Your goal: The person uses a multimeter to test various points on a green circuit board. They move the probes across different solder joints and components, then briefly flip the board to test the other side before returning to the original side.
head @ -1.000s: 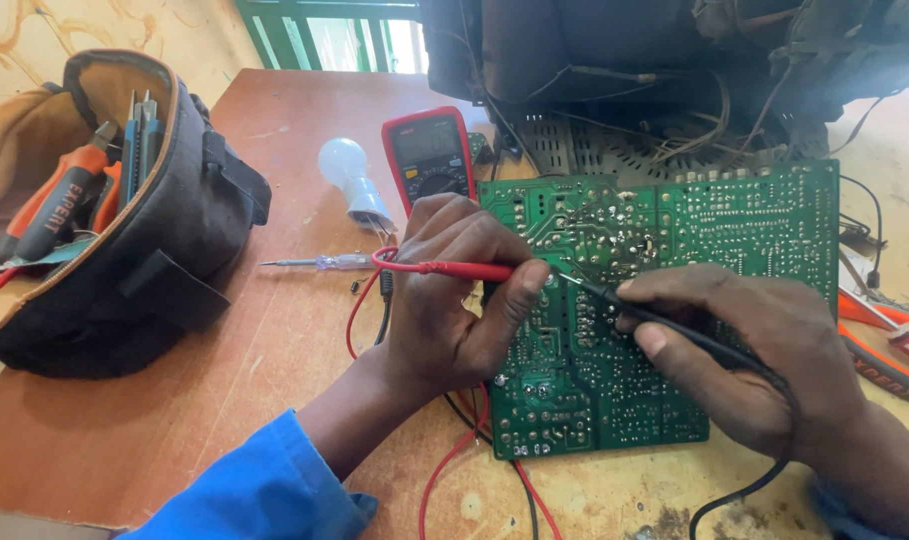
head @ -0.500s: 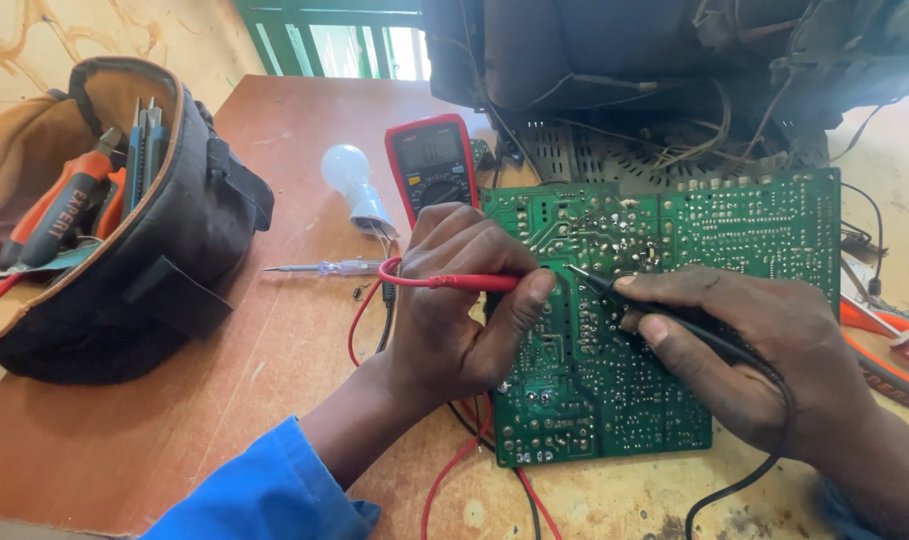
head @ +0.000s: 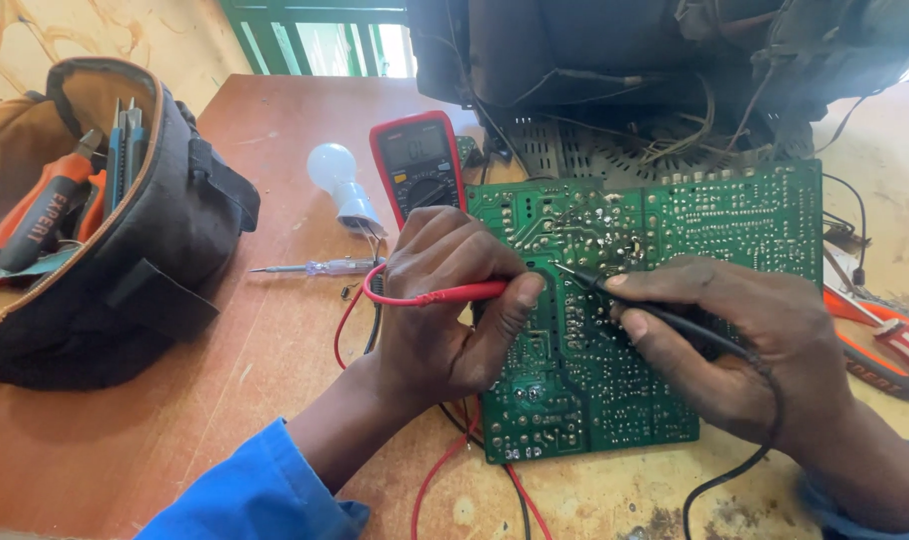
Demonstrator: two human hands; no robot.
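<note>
The left hand (head: 445,300) is pinching the red probe (head: 445,294) and the right hand (head: 745,340) the black probe (head: 655,312), both tips touching the green circuit board (head: 615,330) lying mid-worktop. Probing is under way; the red multimeter (head: 417,165) is sitting just beyond the board.

Green circuit board (head: 665,300), red probe (head: 445,294)

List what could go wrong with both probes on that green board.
The black probe in the right hand touches closely packed solder joints on the circuit board; a slip might bridge two. The red probe in the left hand has its lead looping under the wrist and may snag. The light bulb lies loose and could roll.
</note>
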